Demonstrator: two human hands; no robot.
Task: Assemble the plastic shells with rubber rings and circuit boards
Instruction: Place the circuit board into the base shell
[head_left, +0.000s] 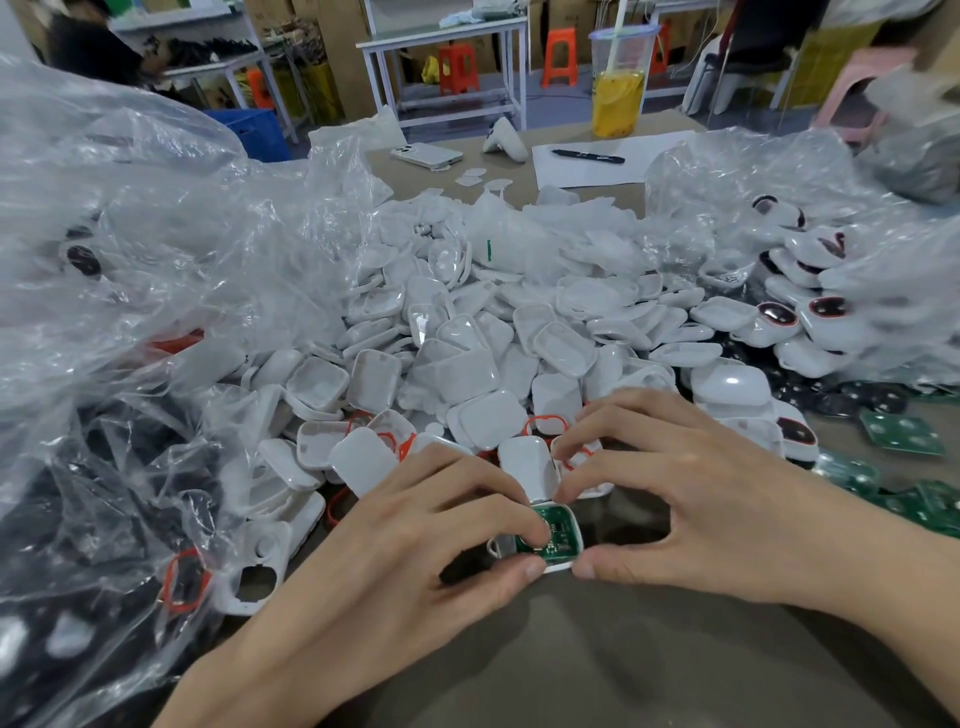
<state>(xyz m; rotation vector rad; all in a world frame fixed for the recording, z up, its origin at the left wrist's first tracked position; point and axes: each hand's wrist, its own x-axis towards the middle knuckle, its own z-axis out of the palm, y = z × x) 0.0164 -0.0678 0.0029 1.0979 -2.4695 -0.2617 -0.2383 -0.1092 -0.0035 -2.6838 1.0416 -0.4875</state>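
Shell (563, 565), white, board (550, 535) seated inside: over the table (597, 665), at the pile's near edge.
Risk: board seats crooked if the left forefinger presses off-centre; shell may squirt out of the thumb pinch.
Left hand (415, 545): thumb at the shell's near edge, forefinger curled onto the board.
Right hand (701, 493): thumb on the near right corner, fingers arched over the far end.
Both clamped on the shell.
Beyond: shell pile (467, 338), orange rings (169, 579), loose boards (901, 434), bags (156, 234), cup (621, 83).
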